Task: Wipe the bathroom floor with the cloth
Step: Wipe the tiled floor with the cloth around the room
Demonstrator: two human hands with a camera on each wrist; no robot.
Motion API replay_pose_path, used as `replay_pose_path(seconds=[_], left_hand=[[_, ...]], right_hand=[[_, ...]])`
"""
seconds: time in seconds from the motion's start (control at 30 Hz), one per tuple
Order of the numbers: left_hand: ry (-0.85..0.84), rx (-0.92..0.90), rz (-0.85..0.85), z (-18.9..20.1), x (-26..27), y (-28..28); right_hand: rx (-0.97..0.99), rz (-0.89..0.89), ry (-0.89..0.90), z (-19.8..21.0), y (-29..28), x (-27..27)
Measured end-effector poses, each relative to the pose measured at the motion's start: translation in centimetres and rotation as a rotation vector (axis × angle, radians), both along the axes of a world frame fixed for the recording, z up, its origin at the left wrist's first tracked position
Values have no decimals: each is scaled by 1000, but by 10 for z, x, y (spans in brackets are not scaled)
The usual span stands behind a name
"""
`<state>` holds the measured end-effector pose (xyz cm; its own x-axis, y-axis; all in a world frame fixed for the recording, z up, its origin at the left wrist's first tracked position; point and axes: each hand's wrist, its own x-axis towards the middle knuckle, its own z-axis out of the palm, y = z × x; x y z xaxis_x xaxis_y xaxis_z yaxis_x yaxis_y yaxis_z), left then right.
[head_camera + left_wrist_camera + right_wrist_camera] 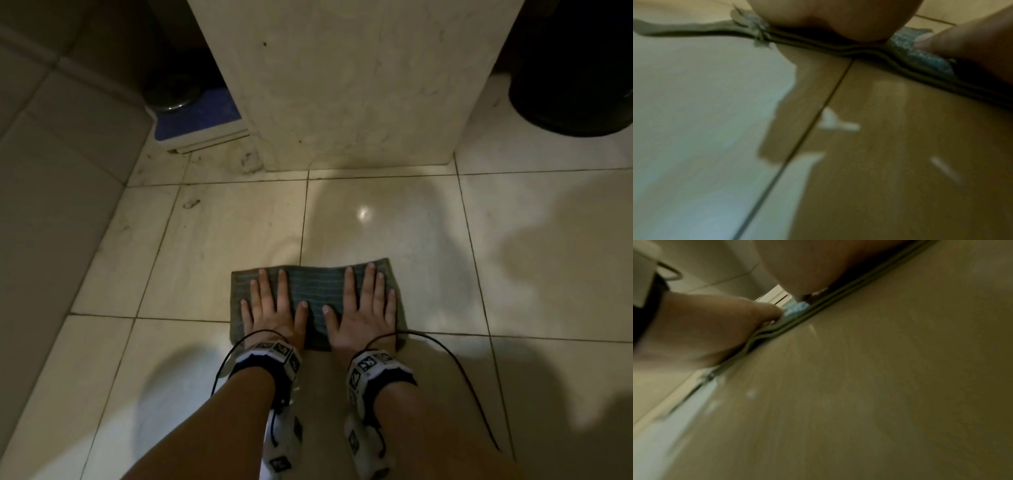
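Folded cloth (pixel 317 301) flat on floor (pixel 394 222) mid-tile, short of pedestal (pixel 342 85) base, w/ left hand (pixel 272 308) + right hand (pixel 363 308) pressed flat, fingers splayed, gripping nothing, prob. to spread load evenly for push strokes.

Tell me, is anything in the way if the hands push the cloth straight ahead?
Nothing lies on the floor tiles just ahead of the cloth. Both the left hand and right hand press flat on it. Farther ahead, the stone pillar blocks the path.
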<state>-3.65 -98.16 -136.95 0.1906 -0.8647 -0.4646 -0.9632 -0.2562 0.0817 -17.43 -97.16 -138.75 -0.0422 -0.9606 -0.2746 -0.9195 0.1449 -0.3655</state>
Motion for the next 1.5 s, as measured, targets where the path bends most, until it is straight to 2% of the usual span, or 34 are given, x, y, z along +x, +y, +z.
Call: replay_pose_path(seconds=[0.17,0.33,0.43,0.57,0.7,0.93,1.07,1.2,1.33,1.5], left_hand=[[63,28,-153,0,-52,-85],[166,33,-181,1,-128,-149],[190,-14,-199,1,-141,-171],[223,-55,-232,-7,-128,-188],[221,-49,-295,-9,-97,-202],[150,-48,-209,-10,-4,-217],[119,-80,-169,-10,42,-221],[114,-113,-135,-14,45,-202],[122,-84,-85,-17,50,-147],[117,-150,7,-19,73,-62]], right_hand=[[97,-158,107,1,-67,-54],[203,-269,191,7,-139,-120],[194,-302,198,4,-168,-134],[181,-355,256,4,-186,-119],[207,-320,273,10,-199,-97],[161,-189,227,13,-217,-8],[117,-139,175,7,-224,35],[124,-87,181,8,-213,39],[153,-42,194,16,-167,48],[321,-35,148,29,-82,78]])
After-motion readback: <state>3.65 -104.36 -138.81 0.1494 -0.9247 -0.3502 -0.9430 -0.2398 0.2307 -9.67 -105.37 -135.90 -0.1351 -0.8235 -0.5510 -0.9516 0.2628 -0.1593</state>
